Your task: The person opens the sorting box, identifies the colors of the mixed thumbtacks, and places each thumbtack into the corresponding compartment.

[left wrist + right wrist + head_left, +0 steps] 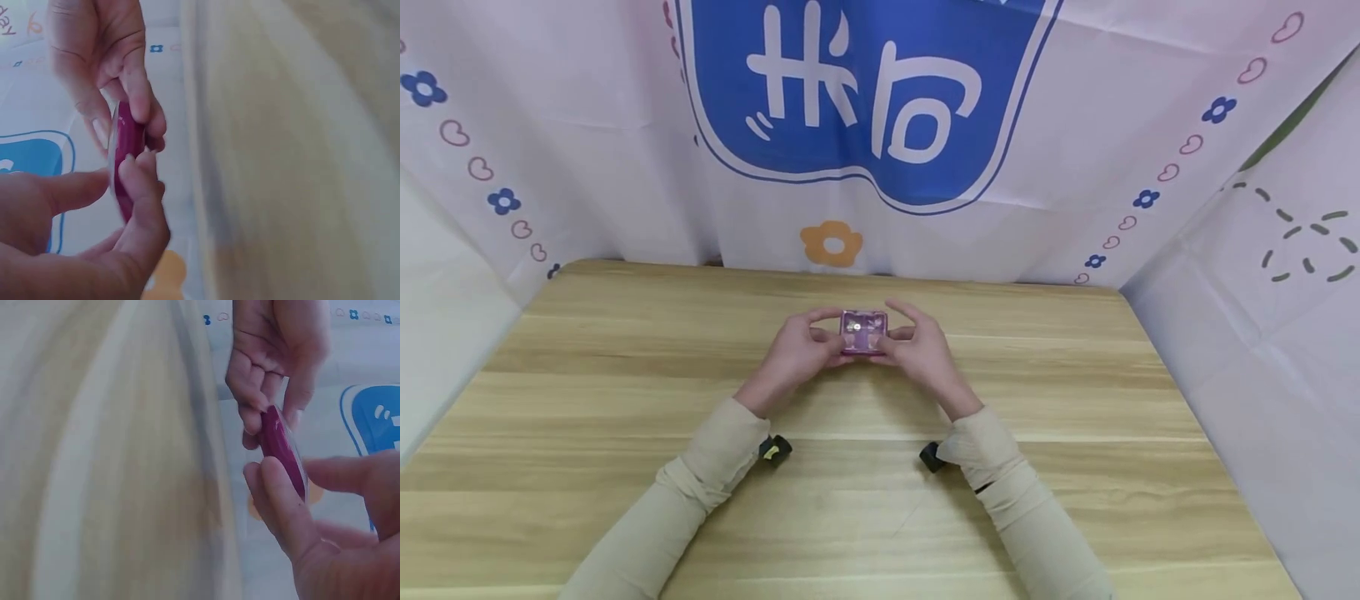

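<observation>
A small, flat, square purple case point(863, 327) with a shiny see-through face is held up between the two hands near the middle of the table's far part. My left hand point(797, 348) pinches its left side, thumb on the face and fingers behind. On the opposite side my right hand point(922, 350) pinches it in the same manner, with its index finger raised off the top corner in the head view. Both wrist views show the case edge-on, its magenta back point(128, 137) against the fingertips. What lies inside the case is too small to tell.
The wood-grain table point(850, 517) spreads out beneath both forearms. Behind it hangs a white cloth point(625, 167) printed with a blue emblem, hearts and flowers. Dark wrist-worn devices point(932, 457) show at both sleeve cuffs.
</observation>
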`<state>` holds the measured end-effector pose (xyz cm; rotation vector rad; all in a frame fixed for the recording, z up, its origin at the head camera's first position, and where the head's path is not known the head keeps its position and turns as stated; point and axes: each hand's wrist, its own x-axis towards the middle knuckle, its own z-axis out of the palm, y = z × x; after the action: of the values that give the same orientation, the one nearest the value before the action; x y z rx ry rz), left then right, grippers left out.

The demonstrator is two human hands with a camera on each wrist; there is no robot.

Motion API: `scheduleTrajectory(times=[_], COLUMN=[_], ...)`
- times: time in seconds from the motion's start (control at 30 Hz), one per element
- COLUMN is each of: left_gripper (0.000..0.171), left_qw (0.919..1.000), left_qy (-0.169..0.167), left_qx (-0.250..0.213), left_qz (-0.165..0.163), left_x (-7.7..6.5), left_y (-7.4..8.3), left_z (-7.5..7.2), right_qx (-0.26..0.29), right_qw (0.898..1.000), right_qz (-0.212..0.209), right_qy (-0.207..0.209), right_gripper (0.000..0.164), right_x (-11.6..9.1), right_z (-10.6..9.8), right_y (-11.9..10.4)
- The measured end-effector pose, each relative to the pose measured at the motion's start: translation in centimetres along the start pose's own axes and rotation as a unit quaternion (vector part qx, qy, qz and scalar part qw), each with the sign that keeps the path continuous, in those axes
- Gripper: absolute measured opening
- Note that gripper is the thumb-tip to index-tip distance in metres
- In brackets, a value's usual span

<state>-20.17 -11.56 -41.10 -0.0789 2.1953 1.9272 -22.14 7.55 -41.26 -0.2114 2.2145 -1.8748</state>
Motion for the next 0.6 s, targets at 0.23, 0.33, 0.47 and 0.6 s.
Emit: scheduleTrajectory(times=[0.23, 0.33, 0.47, 0.6], left_gripper=[0.042, 0.041, 0.042, 0.036], left_qw=[0.9910, 0.9872, 0.9849, 0.9808], left_qy=[-0.051, -0.085, -0.122, -0.138], left_qx=[0.122, 0.132, 0.117, 0.125], left_qz=[-0.022, -0.027, -0.037, -0.056], left_x=[0.1, 0.1, -0.1, -0.3], left_y=[-0.1, -0.1, 0.0, 0.0], left_z=[0.1, 0.4, 1.0, 1.3], right_qx=[-0.055, -0.086, -0.129, -0.148], right_qw=[0.994, 0.987, 0.978, 0.972], right_qz=[0.076, 0.097, 0.119, 0.135], right_qy=[-0.060, -0.094, -0.111, -0.121], right_gripper=[0.046, 0.039, 0.031, 0.034], right_x=[0.4, 0.4, 0.1, -0.2], right_z=[-1.2, -2.1, -3.2, -3.8], right_y=[-0.3, -0.3, -0.4, -0.6])
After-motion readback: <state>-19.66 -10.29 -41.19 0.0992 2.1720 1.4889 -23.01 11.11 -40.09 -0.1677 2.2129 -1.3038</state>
